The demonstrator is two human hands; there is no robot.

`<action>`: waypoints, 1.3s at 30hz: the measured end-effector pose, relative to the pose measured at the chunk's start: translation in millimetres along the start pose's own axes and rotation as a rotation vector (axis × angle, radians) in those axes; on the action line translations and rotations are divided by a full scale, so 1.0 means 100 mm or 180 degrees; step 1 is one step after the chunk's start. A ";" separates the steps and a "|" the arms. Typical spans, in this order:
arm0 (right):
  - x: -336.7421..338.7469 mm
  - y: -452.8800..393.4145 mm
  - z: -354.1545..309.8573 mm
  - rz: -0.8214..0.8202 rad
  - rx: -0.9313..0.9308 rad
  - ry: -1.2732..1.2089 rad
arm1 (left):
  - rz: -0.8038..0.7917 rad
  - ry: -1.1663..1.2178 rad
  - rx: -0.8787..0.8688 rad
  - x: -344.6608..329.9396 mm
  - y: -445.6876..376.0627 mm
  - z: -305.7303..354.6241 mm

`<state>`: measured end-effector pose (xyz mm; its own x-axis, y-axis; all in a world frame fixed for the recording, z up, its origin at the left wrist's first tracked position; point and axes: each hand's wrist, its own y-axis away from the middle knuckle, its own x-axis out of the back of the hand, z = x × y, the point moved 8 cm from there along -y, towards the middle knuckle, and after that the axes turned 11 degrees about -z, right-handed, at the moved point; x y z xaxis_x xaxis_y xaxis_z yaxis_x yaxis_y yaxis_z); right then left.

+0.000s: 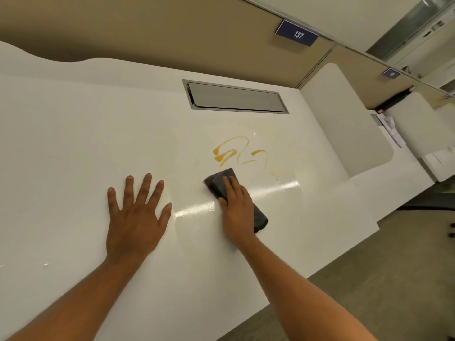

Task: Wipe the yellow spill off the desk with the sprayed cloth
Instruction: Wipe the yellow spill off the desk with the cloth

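Note:
A yellow spill [222,153] runs in thin curling streaks across the white desk [73,143], a little right of centre. Just below it lies a dark grey folded cloth [218,183], pressed flat on the desk under my right hand [237,212]. The cloth's far edge sits close to the lowest streaks; I cannot tell if it touches them. The cloth's near end sticks out to the right of my palm. My left hand [136,215] rests flat on the desk to the left, fingers spread, holding nothing.
A grey cable hatch [234,98] is set into the desk behind the spill. A beige partition [147,33] with a blue "137" sign [296,33] stands at the back. A white divider [344,119] rises on the right; papers [391,129] lie beyond it. The desk's front edge drops to grey floor [369,279].

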<state>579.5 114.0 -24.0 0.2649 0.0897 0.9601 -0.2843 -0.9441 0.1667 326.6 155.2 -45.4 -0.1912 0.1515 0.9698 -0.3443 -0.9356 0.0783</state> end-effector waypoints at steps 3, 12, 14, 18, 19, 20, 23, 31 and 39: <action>-0.08 0.60 0.12 -0.0228 0.0401 -0.0070 | 0.0030 -0.0014 -0.0014 0.01 0.02 0.01; 0.46 -0.22 1.71 0.0093 -0.0827 -0.0392 | -0.0045 -0.0010 0.0055 -0.01 -0.03 0.00; 0.53 -0.61 1.66 0.0120 -0.0911 -0.0376 | -0.0024 -0.0013 0.0079 -0.03 -0.03 -0.01; 0.42 -0.82 1.12 0.0071 -0.0446 -0.0327 | 0.0017 -0.0041 0.0080 -0.04 0.00 0.00; 0.36 -0.74 0.96 0.0034 -0.0192 -0.0333 | 0.0021 -0.0068 0.0079 -0.03 0.00 0.00; 0.30 -0.59 0.84 -0.0028 0.0075 -0.0348 | 0.0027 -0.0079 0.0084 -0.03 0.00 0.00; 0.13 0.05 0.74 -0.0409 0.0652 -0.0328 | 0.0011 -0.0089 0.0121 0.00 0.01 0.01; 0.61 -0.42 1.88 -0.0184 -0.0002 -0.0445 | 0.0024 -0.0101 0.0205 0.02 0.01 0.02; 0.18 -0.29 0.49 -0.0392 0.1205 -0.0173 | 0.0118 -0.0156 0.0200 0.03 0.01 0.03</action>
<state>637.6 127.8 -22.3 0.3269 0.2023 0.9232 0.1096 -0.9784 0.1755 327.9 153.5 -41.7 -0.1570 0.1019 0.9823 -0.2791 -0.9587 0.0548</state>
